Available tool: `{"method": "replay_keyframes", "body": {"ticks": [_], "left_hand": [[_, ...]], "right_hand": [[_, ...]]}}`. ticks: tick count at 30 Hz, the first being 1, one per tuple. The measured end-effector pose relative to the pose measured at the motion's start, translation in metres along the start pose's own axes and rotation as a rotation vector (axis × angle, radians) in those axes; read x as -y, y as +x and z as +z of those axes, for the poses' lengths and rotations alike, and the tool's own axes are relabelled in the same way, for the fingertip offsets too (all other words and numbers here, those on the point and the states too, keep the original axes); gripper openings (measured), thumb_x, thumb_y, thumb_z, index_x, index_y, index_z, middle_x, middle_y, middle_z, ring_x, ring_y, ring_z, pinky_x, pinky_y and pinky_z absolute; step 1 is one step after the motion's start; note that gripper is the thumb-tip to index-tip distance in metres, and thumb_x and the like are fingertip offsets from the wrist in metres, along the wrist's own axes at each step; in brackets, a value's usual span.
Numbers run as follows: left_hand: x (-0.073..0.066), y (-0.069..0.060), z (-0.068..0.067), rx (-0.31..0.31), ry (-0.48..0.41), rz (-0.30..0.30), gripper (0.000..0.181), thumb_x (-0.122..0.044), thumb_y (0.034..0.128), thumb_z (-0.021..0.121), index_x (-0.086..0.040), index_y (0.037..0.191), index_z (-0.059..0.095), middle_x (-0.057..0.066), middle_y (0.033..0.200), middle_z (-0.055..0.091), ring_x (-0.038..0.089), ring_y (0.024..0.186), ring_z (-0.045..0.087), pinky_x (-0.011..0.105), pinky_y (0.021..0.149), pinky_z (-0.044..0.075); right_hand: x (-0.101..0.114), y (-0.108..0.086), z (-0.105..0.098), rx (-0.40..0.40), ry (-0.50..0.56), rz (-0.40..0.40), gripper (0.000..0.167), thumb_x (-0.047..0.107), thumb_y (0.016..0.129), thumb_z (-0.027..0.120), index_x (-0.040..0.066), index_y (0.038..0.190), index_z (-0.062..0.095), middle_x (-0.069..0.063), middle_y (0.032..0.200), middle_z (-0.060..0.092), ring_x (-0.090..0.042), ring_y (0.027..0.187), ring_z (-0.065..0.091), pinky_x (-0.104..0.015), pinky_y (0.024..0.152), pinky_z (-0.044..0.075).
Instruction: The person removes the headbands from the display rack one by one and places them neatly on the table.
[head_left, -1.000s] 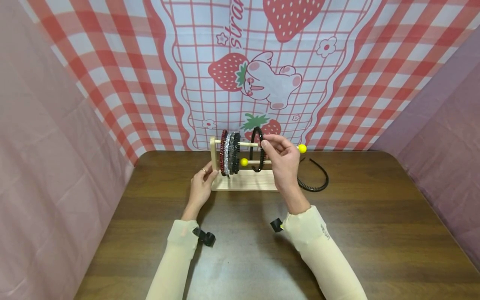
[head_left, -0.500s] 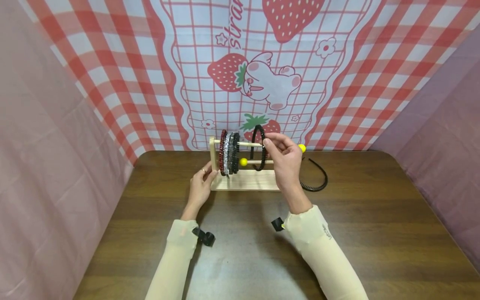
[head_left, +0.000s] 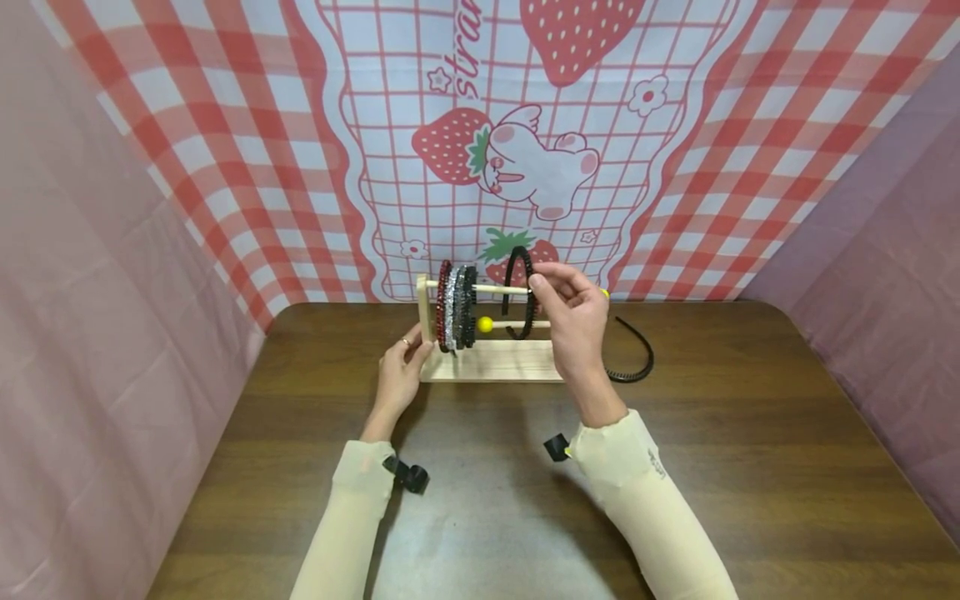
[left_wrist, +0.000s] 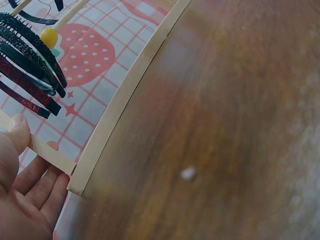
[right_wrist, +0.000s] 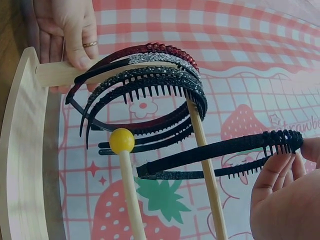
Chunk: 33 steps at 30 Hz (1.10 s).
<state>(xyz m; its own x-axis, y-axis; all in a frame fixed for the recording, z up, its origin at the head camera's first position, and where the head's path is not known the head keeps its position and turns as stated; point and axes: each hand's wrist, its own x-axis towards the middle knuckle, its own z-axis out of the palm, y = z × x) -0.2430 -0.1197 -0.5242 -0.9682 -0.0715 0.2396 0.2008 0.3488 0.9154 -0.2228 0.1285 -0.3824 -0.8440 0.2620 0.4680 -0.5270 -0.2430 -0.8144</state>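
While my left grip point(head_left: 400, 367) is clamped, thumb against fingers, on the flat pale upright point(head_left: 423, 310) at the left end of the bare wooden stand point(head_left: 495, 362), my right grip point(head_left: 577, 329) pinches the crown of a narrow black headband point(right_wrist: 230, 145) with shiny beading and inner comb teeth. It is held above the stand's base, toward the right, and the stand's slim upper rod point(right_wrist: 215, 200) seems to pass between its two arms. I judge it very light, stiff yet springy, probably plastic under a matte wrapping; it should flex if the arms are spread and could snap if forced. The crown looks the best place to take it, since the bumpy beads and teeth ought to resist slipping and both ends stay free. Against the stand's upright, four more hang close together on that rod: a dark red beaded headband point(head_left: 443, 304), a silver glittery headband point(head_left: 452, 308), a grey sparkling headband point(head_left: 461, 308) and a black textured headband point(head_left: 470, 308). A smooth yellow round knob point(right_wrist: 121, 141) caps the stand's lower rod. Right of the stand, a thin black toothed headband point(head_left: 651, 354) lies curved on the brown wood-grained tabletop point(head_left: 750, 433).
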Motion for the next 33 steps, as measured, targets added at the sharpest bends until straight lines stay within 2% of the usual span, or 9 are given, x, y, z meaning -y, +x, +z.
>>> {"method": "replay_keyframes", "body": {"ticks": [23,33], "left_hand": [[0.001,-0.001,0.000,0.002,-0.017,-0.016,0.048,-0.019,0.1107,0.071,-0.001,0.154,0.063,0.024,0.139,0.074,0.042,0.126,0.073,0.055,0.113,0.056],[0.001,-0.002,-0.001,0.007,-0.019,-0.011,0.048,-0.020,0.1109,0.071,-0.003,0.155,0.063,0.024,0.140,0.074,0.042,0.125,0.074,0.055,0.112,0.056]], "right_hand": [[0.008,0.005,-0.014,-0.070,0.012,-0.049,0.018,-0.008,0.097,0.075,0.007,0.101,0.084,0.002,0.085,0.079,-0.006,0.070,0.066,-0.017,0.063,0.055],[0.013,0.008,-0.021,-0.105,0.039,-0.069,0.012,-0.008,0.097,0.076,-0.001,0.103,0.083,0.000,0.085,0.080,-0.006,0.069,0.066,-0.018,0.064,0.056]]}}
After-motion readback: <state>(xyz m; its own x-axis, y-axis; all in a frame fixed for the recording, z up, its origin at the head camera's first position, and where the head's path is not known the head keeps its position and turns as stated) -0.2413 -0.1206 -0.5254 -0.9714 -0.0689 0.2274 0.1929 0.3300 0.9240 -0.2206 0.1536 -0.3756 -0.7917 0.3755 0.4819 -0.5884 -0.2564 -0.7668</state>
